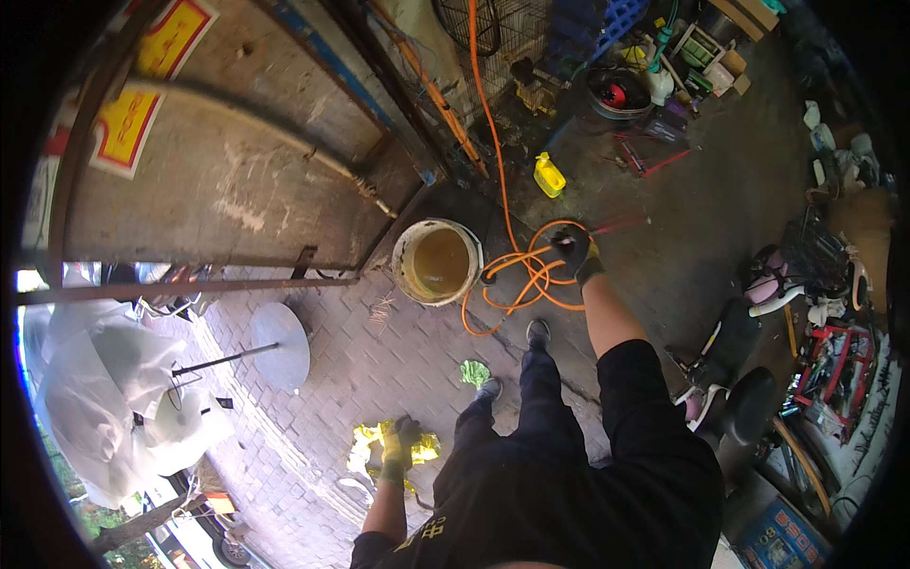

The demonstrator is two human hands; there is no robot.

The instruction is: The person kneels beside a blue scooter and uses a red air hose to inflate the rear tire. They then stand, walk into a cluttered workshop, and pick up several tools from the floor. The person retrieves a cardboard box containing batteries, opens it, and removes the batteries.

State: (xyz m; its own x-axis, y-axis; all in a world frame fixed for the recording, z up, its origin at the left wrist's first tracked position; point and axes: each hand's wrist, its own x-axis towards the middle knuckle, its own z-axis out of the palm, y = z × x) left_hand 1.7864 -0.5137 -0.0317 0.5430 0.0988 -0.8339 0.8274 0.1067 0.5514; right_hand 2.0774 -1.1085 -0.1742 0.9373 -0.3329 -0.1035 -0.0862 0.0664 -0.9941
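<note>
My left hand (399,446), in a dark-fingered work glove with a yellowish cuff, is closed on a crumpled, shiny yellow plastic wrapper (365,448) that spreads out on both sides of it. My right hand (574,252), gloved alike, reaches forward over a loosely coiled orange hose (531,275). Its fingers look curled; what they hold, if anything, is too dark to make out. A blurred reddish streak (621,226) shows just beyond it. Left of the coil stands a whitish bucket (402,275) with murky brown liquid inside. Farther ahead is a yellow jug (548,176).
A crumpled green piece (475,373) lies by my shoe. At left are a round grey disc with a rod (281,349) and white plastic sheeting (104,398). A rusty metal panel (265,180) rises ahead left. Clutter and a red rack (832,370) line the right side.
</note>
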